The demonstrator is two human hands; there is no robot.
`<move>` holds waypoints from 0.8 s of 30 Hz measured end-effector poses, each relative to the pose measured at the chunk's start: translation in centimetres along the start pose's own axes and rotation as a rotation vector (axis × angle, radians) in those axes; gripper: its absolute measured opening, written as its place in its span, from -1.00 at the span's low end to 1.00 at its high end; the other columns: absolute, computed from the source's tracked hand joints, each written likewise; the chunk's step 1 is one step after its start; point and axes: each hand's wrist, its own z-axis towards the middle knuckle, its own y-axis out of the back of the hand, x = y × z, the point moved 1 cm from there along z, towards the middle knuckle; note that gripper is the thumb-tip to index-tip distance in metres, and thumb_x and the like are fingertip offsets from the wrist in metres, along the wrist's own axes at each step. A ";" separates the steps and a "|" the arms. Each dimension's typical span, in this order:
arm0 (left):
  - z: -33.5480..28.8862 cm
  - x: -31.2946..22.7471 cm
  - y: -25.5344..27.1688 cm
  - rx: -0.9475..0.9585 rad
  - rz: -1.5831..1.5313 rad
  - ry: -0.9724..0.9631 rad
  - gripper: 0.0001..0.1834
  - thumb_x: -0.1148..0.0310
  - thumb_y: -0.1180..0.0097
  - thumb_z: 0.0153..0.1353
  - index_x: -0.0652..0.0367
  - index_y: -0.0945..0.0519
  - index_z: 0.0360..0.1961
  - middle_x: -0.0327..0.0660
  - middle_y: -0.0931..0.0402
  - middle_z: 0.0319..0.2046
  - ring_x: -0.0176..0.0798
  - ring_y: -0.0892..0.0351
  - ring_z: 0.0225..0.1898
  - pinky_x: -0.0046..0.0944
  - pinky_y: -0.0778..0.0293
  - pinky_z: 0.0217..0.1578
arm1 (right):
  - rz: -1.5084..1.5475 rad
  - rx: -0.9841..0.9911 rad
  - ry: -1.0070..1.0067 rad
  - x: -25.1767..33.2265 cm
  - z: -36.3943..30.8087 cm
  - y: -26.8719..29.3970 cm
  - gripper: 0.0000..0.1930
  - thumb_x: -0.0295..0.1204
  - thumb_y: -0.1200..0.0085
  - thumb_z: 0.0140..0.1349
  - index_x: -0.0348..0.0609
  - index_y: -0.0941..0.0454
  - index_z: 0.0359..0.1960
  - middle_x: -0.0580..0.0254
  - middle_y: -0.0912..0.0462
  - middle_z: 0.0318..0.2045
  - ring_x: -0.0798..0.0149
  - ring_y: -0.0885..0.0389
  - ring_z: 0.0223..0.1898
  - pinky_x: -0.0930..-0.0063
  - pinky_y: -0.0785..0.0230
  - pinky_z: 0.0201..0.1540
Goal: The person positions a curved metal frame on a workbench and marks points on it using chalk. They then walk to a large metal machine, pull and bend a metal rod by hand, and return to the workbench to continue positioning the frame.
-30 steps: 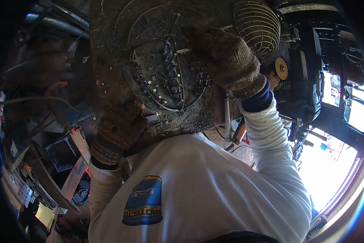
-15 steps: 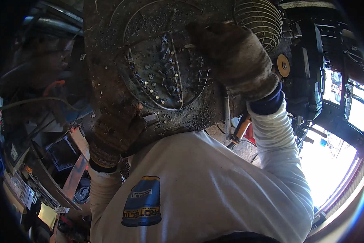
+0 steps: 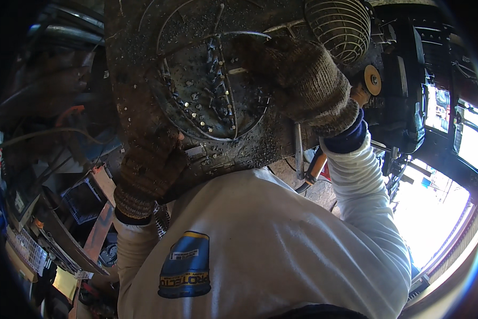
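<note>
A round frame of thin metal rod (image 3: 200,135) lies on a dark metal worktable (image 3: 281,151), with a straight double bar across its middle. Small metal bits and bright nuts or pellets (image 3: 187,105) are scattered inside it. My right hand (image 3: 303,74), in a dirty knitted glove, is over the ring's right side with its fingers curled. A short pale piece (image 3: 238,70) sticks out by its fingertips; I cannot make out what it is. At the table's near left edge rests my gloved left hand (image 3: 151,159), beside the ring. One fingertip shows bare; the dark glove hides the other fingers' pose.
A domed wire cage (image 3: 339,29) stands at the far right of the table. Beside it is a tan grinding disc (image 3: 372,80). An orange-brown handle (image 3: 316,166) hangs below the near edge. Scrap metal strips (image 3: 98,234) and a cable (image 3: 53,131) are on the left.
My right hand has shifted slightly left and down, and a curved rod now shows beyond its fingers. The pale piece has moved the same way. My left hand stays nearly in place.
</note>
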 end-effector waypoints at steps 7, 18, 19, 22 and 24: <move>0.9 0.2 0.8 -0.055 -0.187 -0.001 -0.82 0.34 -0.26 0.09 -0.06 -0.69 -0.23 -0.13 -0.57 0.16 -0.02 -0.62 0.04 -0.11 -0.60 -0.12 | 0.105 -0.074 0.070 0.2 0.1 -0.3 -0.51 -0.50 -0.23 0.21 -0.21 -0.54 0.22 0.05 -0.68 0.04 0.08 -0.69 -0.04 0.34 -0.59 0.01; 0.4 -0.2 0.3 -0.109 0.078 -0.008 -0.85 0.36 -0.21 0.12 -0.11 -0.68 -0.26 -0.14 -0.58 0.17 -0.09 -0.60 -0.18 -0.16 -0.55 -0.27 | 0.281 -0.160 -0.010 1.7 1.0 0.6 -0.66 -0.42 -0.07 0.37 -0.01 -0.62 0.16 0.11 -0.77 -0.24 0.12 -0.75 -0.31 0.34 -0.63 -0.19; 0.4 -0.4 0.3 -0.099 0.077 0.000 -0.84 0.35 -0.22 0.11 -0.12 -0.68 -0.26 -0.16 -0.57 0.18 -0.09 -0.60 -0.17 -0.16 -0.55 -0.27 | 0.167 -0.143 -0.017 1.6 1.0 0.8 -0.65 -0.42 -0.08 0.36 -0.03 -0.61 0.17 0.11 -0.76 -0.20 0.12 -0.75 -0.28 0.35 -0.63 -0.18; 0.7 -0.1 0.9 -0.100 -0.005 0.001 -0.83 0.35 -0.23 0.09 -0.13 -0.68 -0.26 -0.19 -0.57 0.18 -0.08 -0.60 -0.15 -0.14 -0.55 -0.25 | 0.067 -0.083 -0.008 0.7 0.1 1.5 -0.57 -0.47 -0.15 0.25 -0.11 -0.57 0.19 0.05 -0.72 -0.08 0.11 -0.72 -0.14 0.34 -0.63 -0.10; 0.7 -0.2 0.9 -0.108 -0.087 0.000 -0.83 0.35 -0.23 0.09 -0.13 -0.68 -0.25 -0.20 -0.58 0.18 -0.08 -0.60 -0.15 -0.14 -0.55 -0.24 | 0.084 -0.037 0.012 0.3 -0.2 1.5 -0.50 -0.53 -0.21 0.16 -0.19 -0.54 0.20 0.00 -0.69 -0.02 0.09 -0.69 -0.01 0.33 -0.64 -0.02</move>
